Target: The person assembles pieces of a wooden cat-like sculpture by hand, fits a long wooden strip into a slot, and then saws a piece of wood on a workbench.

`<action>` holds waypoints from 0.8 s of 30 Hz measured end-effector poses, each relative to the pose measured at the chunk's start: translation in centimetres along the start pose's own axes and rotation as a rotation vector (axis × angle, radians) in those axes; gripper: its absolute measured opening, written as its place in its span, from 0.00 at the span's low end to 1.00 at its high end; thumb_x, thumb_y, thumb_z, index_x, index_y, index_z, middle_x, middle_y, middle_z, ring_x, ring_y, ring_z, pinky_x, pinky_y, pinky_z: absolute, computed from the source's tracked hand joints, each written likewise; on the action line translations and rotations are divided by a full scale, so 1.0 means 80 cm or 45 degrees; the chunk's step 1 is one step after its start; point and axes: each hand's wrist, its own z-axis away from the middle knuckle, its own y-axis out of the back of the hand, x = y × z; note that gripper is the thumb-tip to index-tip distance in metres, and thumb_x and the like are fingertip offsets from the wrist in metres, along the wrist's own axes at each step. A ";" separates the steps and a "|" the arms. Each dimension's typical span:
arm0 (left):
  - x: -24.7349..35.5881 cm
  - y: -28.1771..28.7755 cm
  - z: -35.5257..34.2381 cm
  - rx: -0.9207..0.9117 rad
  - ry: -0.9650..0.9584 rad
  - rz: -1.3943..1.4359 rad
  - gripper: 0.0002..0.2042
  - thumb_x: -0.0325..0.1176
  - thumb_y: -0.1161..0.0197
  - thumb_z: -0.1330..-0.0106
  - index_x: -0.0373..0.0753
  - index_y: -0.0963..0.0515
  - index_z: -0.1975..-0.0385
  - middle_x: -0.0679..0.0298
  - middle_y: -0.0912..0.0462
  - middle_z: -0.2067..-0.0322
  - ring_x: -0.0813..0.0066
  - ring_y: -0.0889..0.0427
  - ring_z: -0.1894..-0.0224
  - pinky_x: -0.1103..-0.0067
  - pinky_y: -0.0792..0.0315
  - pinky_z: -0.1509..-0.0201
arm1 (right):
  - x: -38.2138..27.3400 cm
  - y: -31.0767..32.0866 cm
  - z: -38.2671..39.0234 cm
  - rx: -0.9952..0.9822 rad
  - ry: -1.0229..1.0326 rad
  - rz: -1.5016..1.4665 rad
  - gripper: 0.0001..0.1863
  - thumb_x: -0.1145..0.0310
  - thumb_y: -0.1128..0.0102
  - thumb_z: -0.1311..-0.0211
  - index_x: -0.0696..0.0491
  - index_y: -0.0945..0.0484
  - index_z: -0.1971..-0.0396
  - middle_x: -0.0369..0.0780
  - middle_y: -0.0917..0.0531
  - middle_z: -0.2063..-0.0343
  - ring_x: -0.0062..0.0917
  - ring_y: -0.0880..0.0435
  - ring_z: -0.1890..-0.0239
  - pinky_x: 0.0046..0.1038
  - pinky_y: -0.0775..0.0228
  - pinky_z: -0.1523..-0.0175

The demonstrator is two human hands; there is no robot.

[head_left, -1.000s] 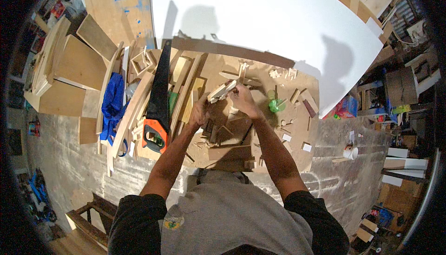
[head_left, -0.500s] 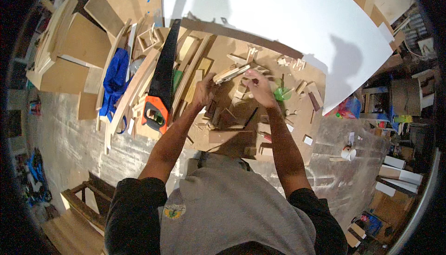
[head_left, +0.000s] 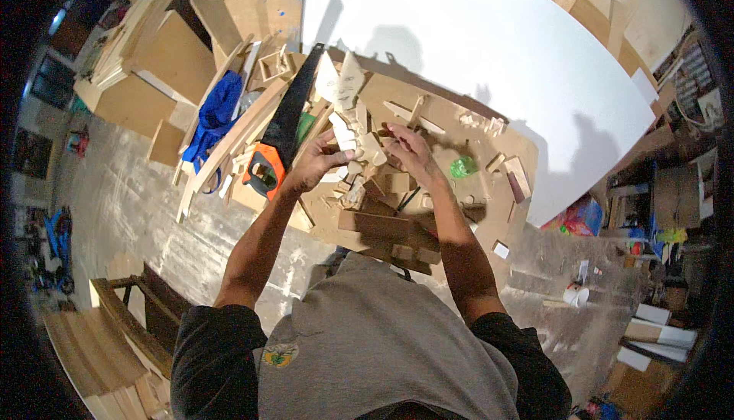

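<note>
l hand (head_left: 312, 167) holds wood pc (head_left: 348, 95) w/ faint marks.

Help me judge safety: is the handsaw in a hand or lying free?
Lying free: the handsaw rests left of the left hand, and no hand is on its orange handle.

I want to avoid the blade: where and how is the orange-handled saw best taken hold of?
Best, I think, by the orange handle, coming from the person's side: the saw lies with that end toward the body, its long dark blade pointing away.
</note>
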 end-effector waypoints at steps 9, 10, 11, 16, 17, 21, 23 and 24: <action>0.003 -0.036 0.042 0.064 -0.119 -0.044 0.20 0.30 0.34 0.35 0.37 0.26 0.44 0.67 0.17 0.55 0.82 0.20 0.58 0.80 0.25 0.54 | -0.057 -0.016 0.039 -0.148 0.049 -0.148 0.38 0.51 0.34 0.42 0.68 0.31 0.43 0.51 0.23 0.47 0.31 0.26 0.45 0.29 0.35 0.40; 0.004 -0.041 0.046 0.090 -0.131 -0.027 0.19 0.30 0.34 0.35 0.37 0.26 0.44 0.67 0.17 0.55 0.82 0.20 0.59 0.80 0.25 0.56 | -0.050 -0.017 0.039 -0.148 0.097 -0.191 0.35 0.53 0.33 0.41 0.68 0.29 0.45 0.49 0.22 0.49 0.29 0.24 0.47 0.28 0.34 0.42; 0.006 -0.045 0.049 0.111 -0.118 -0.031 0.19 0.30 0.35 0.35 0.36 0.25 0.45 0.66 0.17 0.56 0.82 0.20 0.60 0.81 0.24 0.58 | -0.043 -0.017 0.040 -0.138 0.093 -0.185 0.32 0.56 0.33 0.41 0.67 0.28 0.46 0.47 0.21 0.51 0.27 0.24 0.49 0.27 0.33 0.43; 0.011 -0.061 0.055 0.179 -0.087 -0.023 0.16 0.31 0.35 0.35 0.33 0.23 0.49 0.64 0.16 0.58 0.82 0.19 0.65 0.83 0.23 0.66 | -0.009 -0.015 0.042 -0.124 0.032 -0.115 0.35 0.53 0.35 0.40 0.65 0.29 0.43 0.55 0.24 0.45 0.40 0.26 0.40 0.36 0.36 0.36; 0.009 -0.061 0.055 0.185 -0.080 -0.050 0.16 0.31 0.35 0.35 0.33 0.23 0.49 0.64 0.16 0.58 0.82 0.19 0.65 0.83 0.23 0.66 | -0.006 -0.014 0.043 -0.126 0.021 -0.125 0.36 0.52 0.35 0.41 0.66 0.29 0.43 0.56 0.26 0.44 0.41 0.27 0.40 0.37 0.36 0.36; 0.007 -0.062 0.052 0.188 -0.063 -0.105 0.16 0.32 0.35 0.34 0.33 0.23 0.49 0.64 0.16 0.58 0.80 0.18 0.64 0.82 0.22 0.64 | 0.000 -0.010 0.044 -0.130 -0.024 -0.165 0.39 0.50 0.34 0.43 0.67 0.31 0.42 0.58 0.28 0.42 0.43 0.29 0.38 0.38 0.37 0.35; 0.007 -0.062 0.051 0.177 -0.071 -0.115 0.16 0.32 0.35 0.34 0.33 0.23 0.49 0.64 0.16 0.57 0.80 0.18 0.64 0.81 0.21 0.63 | -0.001 -0.009 0.046 -0.121 -0.024 -0.149 0.39 0.50 0.34 0.43 0.66 0.30 0.42 0.58 0.28 0.42 0.44 0.30 0.37 0.39 0.38 0.34; 0.005 -0.061 0.050 0.169 -0.081 -0.124 0.16 0.32 0.35 0.34 0.33 0.23 0.49 0.64 0.16 0.57 0.80 0.18 0.64 0.81 0.21 0.63 | -0.002 -0.008 0.047 -0.109 -0.014 -0.122 0.38 0.50 0.34 0.43 0.66 0.30 0.42 0.58 0.28 0.42 0.44 0.30 0.37 0.39 0.38 0.34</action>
